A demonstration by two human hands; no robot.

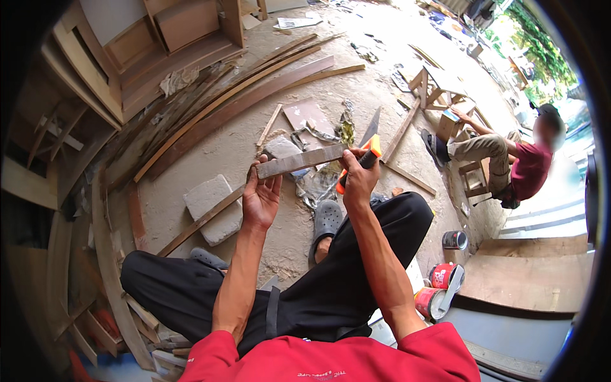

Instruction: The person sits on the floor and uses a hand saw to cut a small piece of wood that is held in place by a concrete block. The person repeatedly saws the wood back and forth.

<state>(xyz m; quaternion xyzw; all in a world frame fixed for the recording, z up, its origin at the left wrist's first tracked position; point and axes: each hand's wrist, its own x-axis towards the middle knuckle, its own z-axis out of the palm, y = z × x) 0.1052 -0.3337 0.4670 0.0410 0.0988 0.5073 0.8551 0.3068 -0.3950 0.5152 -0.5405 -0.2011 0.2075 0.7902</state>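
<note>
I hold a short, flat piece of wood (300, 162) up in front of me, roughly level, above the ground. My left hand (262, 200) grips its left end, thumb and fingers around the edge with the palm turned up. The right end is pinched by my right hand (360, 181), which also holds a hand saw (375, 146) with an orange and black handle. The saw's grey blade points up and away from me, clear of the wood. Below the left hand, a long thin wooden strip (210, 216) lies across a pale block (216, 207).
Long boards (248, 95) lie on the dusty floor at the far left, by a wooden cabinet (178, 38). Paint cans (439, 277) stand at the right near my knee. Another person (528, 159) sits at the right beside a wooden frame (439, 92). Offcuts (137, 318) pile up at the near left.
</note>
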